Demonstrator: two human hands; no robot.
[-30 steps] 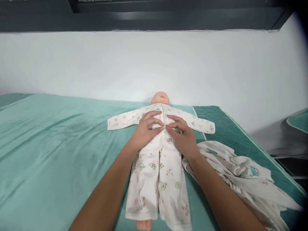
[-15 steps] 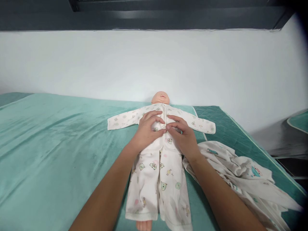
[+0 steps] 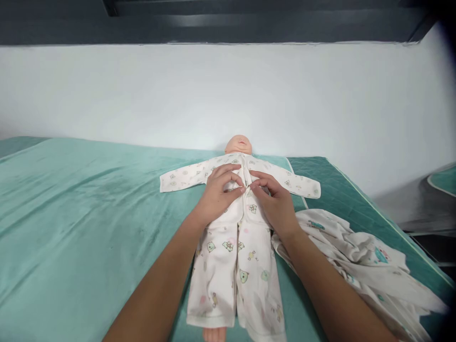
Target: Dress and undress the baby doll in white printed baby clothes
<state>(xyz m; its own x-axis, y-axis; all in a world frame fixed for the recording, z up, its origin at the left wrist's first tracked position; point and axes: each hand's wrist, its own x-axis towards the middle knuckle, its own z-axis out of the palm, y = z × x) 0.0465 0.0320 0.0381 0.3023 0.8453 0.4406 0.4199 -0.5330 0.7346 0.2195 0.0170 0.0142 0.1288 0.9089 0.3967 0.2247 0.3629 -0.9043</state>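
A doll lies on its back, dressed in a white patterned top with both sleeves spread wide and white patterned trousers. One foot shows below the left trouser leg. On the chest, my left hand pinches the front edge of the top between thumb and index finger. Opposite it, my right hand is closed on the other front edge, its fingertips almost touching those of my left hand. Any fastener between the fingertips is too small to make out.
Crumpled white printed cloth lies right of the doll, beside my right forearm. Green bedding spreads under everything, against a white wall. A dark frame runs across the top.
My right fingertips have shifted slightly right, so a small gap shows between the two hands at the front opening. My left hand has hardly moved.
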